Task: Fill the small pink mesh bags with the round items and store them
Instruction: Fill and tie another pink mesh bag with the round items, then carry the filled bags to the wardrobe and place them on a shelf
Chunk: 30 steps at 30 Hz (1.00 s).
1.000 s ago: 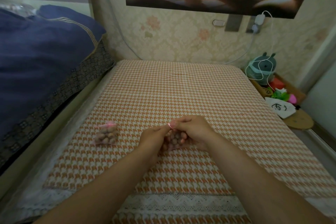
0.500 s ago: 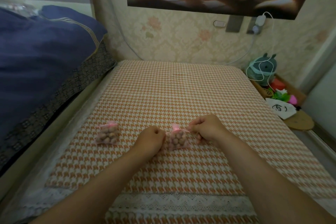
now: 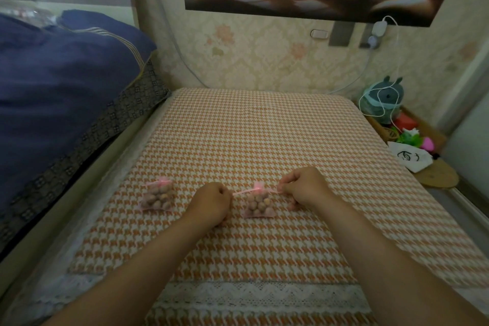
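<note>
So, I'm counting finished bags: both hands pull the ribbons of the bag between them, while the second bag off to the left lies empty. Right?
Not quite: the head view shows the second bag is not empty but full of round items. The rest holds: the left hand and right hand each pull a ribbon of the bag between them.

One wide-angle head view, forward and down, close over the left hand (image 3: 211, 202) and right hand (image 3: 304, 188), wall (image 3: 264, 61) beyond

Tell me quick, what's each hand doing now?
Left hand: closed, pinching the thin pink drawstring ribbon of the small pink mesh bag.
Right hand: closed, pinching the ribbon's other end.
</note>
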Each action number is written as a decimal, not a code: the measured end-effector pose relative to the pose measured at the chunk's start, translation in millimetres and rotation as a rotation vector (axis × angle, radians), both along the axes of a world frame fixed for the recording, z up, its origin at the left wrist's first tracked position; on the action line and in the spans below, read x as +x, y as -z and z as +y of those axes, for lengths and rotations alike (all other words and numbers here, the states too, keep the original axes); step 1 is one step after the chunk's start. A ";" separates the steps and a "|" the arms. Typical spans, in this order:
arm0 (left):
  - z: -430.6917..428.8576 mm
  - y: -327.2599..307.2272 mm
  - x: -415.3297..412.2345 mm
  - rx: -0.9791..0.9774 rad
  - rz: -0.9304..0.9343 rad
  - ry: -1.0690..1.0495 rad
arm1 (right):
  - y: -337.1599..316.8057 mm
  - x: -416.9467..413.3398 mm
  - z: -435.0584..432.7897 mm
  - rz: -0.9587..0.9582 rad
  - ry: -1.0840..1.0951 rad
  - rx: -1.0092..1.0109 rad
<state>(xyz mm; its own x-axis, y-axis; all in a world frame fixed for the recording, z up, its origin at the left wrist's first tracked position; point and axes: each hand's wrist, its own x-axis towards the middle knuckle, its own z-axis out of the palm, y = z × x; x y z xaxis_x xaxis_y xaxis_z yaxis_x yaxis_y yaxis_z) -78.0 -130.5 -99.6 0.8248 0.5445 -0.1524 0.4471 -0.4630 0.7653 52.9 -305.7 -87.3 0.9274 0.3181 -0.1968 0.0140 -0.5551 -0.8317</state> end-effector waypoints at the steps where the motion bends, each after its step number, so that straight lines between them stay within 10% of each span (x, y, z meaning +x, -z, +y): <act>1: 1.4 -1.0 -0.7 0.075 -0.011 0.028 | -0.5 -0.2 -0.2 -0.033 -0.022 -0.036; 7: 27.8 -36.0 -18.9 0.707 0.019 0.057 | -19.1 -17.3 7.7 -0.404 -0.272 -0.368; 13: 69.4 -29.9 -32.3 0.450 0.617 0.010 | -22.5 -40.7 18.4 -0.407 -0.528 -0.400; 30: -6.5 -9.4 7.8 0.214 -0.262 0.279 | -5.3 -12.8 6.3 -0.537 -0.605 -0.463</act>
<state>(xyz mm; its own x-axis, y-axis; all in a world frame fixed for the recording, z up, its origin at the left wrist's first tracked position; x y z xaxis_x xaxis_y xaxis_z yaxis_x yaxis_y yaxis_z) -70.2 -137.0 -90.2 0.9405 0.2919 0.1737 0.0857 -0.6989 0.7101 40.1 -299.4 -82.0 0.6329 0.7740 -0.0177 0.7277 -0.6025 -0.3278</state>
